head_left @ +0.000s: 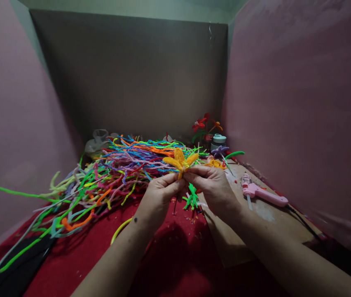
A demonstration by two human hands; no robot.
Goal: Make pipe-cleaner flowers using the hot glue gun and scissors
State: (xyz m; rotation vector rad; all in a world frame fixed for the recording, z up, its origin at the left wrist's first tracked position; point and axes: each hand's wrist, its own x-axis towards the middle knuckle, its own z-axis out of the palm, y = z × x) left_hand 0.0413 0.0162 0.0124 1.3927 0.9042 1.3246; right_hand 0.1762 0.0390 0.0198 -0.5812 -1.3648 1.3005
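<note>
An orange-yellow flower [180,159] of fuzzy stems, with spread petals, is held upright at the middle of the view. My left hand [163,194] pinches its base from the left, fingers closed. From the right, my right hand [214,185] pinches the same base between thumb and forefinger. A thin dark stem [174,207] points down below the fingers. Just beneath my hands, a bright green star-shaped piece [191,198] lies on the red cloth [175,251]. The fingertips hide the lowest part of the flower.
A large heap of colourful fuzzy stems [129,161] spreads behind and left. On a brown board [268,214] at right lies a pink glue gun [265,194] with a cord. Behind it are a purple flower [219,151], a lidded jar [218,140] and red flowers [199,125]. Walls enclose the sides and back.
</note>
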